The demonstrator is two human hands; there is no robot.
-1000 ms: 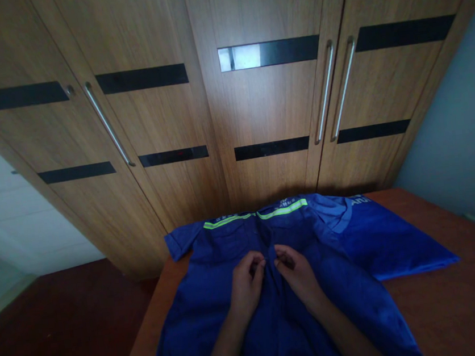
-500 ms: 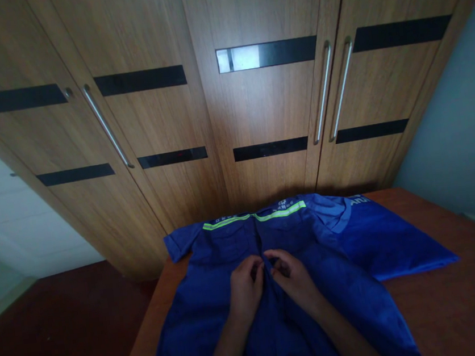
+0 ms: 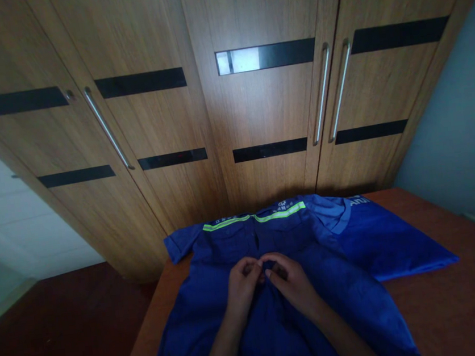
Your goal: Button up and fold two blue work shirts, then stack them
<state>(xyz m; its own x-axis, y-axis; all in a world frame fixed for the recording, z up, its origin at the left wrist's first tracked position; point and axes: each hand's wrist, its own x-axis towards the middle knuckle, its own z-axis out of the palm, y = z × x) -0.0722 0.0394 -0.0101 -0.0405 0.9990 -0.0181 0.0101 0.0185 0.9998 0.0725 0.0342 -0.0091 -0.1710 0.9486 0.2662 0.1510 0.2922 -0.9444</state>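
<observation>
A dark blue work shirt (image 3: 216, 294) with short sleeves lies spread out, front side up. A yellow-green and silver reflective strip (image 3: 282, 213) crosses its chest, with pale lettering above. My left hand (image 3: 243, 286) is closed in a pinch at the shirt's front edge, near the middle. Close beside it, my right hand (image 3: 289, 278) has its thumb and fingers curled on the other side of the same front opening. The fingertips of both hands nearly meet. Any button between them is hidden by the fingers.
The shirt rests on a reddish-brown wooden table (image 3: 458, 307). Folded bright blue cloth (image 3: 399, 245) with white letters lies beside its right sleeve. Behind the table stands a wooden wardrobe (image 3: 255, 107) with metal handles (image 3: 341, 92). Dark red floor (image 3: 66, 329) shows at the left.
My fingertips have drawn closer together at the front opening, and my left hand has shifted slightly. The shirt's front edges between the hands are now more covered.
</observation>
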